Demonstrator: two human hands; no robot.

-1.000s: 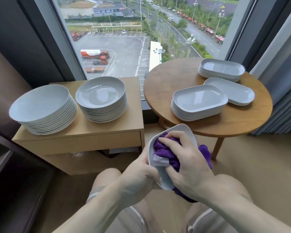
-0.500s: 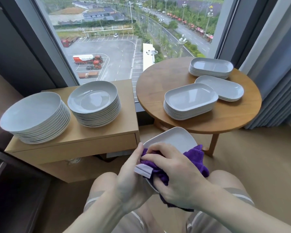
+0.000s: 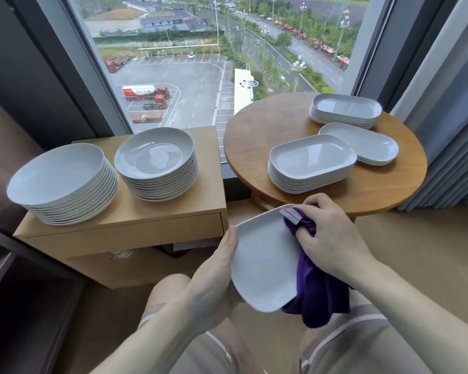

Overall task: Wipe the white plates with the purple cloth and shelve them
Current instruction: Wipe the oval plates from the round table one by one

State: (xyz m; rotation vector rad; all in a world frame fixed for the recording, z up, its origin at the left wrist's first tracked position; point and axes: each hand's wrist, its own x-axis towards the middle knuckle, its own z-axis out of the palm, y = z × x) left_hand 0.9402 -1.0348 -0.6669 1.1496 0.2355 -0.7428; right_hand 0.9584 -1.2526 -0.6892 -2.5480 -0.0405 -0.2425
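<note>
The left hand [image 3: 214,276] grips the near edge of the white rounded-rectangular ceramic plate [image 3: 265,265], held above the lap. The right hand [image 3: 333,238], grip curled round the bunched purple cloth [image 3: 316,295], presses its far corner. Sweep edge to edge; keep the plate steady.

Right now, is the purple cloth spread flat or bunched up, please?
Bunched: the right hand grips the purple cloth against the held plate, its tail hanging.

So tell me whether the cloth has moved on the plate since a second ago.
Yes. The cloth has slid from the plate's middle to its right edge, now bunched under the right hand and hanging off the side; the plate's face is bare.
</note>
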